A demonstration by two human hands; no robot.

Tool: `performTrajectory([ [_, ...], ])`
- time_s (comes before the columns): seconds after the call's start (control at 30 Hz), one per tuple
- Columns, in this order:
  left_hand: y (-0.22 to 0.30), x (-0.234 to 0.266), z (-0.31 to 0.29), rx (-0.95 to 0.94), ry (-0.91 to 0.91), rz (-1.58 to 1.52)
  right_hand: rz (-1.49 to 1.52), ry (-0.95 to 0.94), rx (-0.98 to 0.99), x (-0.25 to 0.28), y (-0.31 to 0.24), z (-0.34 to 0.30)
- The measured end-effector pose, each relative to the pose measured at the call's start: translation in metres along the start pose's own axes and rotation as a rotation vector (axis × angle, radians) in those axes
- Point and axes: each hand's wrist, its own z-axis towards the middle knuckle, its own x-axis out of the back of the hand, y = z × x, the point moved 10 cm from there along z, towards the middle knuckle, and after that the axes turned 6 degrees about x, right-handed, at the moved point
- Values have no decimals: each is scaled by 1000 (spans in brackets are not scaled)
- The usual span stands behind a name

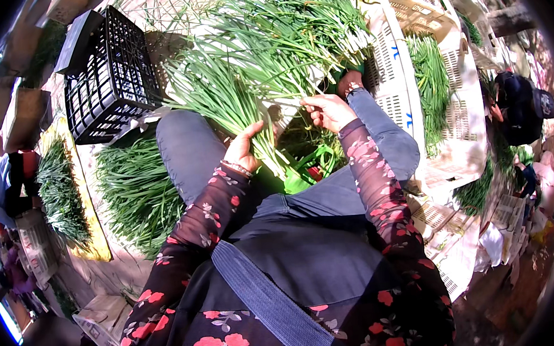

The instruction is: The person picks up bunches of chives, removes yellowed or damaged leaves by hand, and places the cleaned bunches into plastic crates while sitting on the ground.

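Note:
My left hand (243, 151) is closed around a bunch of long green chives (232, 105), the pale stem ends pointing down toward my lap and the leaves fanning out away from me. To its right, my right hand (329, 112) is pinched shut, and a thin pale chive stalk (287, 97) runs to its fingertips. Beyond both hands lies a large loose heap of chives (298, 25). Bright green plastic (300, 181) sits between my legs, just below the bunch's stem ends.
A black slatted crate (113, 82) stands at the far left, with a dense chive pile (138, 190) nearer me. On the right, a cream plastic crate (389, 66) stands beside another holding chives (431, 86). More chives (62, 190) lie on yellow sheeting at left. People are nearby on both sides.

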Motion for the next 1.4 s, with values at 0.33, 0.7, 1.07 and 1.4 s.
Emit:
performTrajectory([
  [0.33, 4, -118, -36, -166, -271, 267, -31, 61, 610, -24, -241, -156],
  [0.7, -6, -44, 25, -65, -246, 106, -488, 194, 629, -61, -55, -108],
  [1.07, -10, -19, 40, -135, 54, 273, -358, 154, 209, -13, 22, -94],
  [1.4, -10, -21, 23, -98, 102, 244, 481, -109, -110, -61, 61, -72],
])
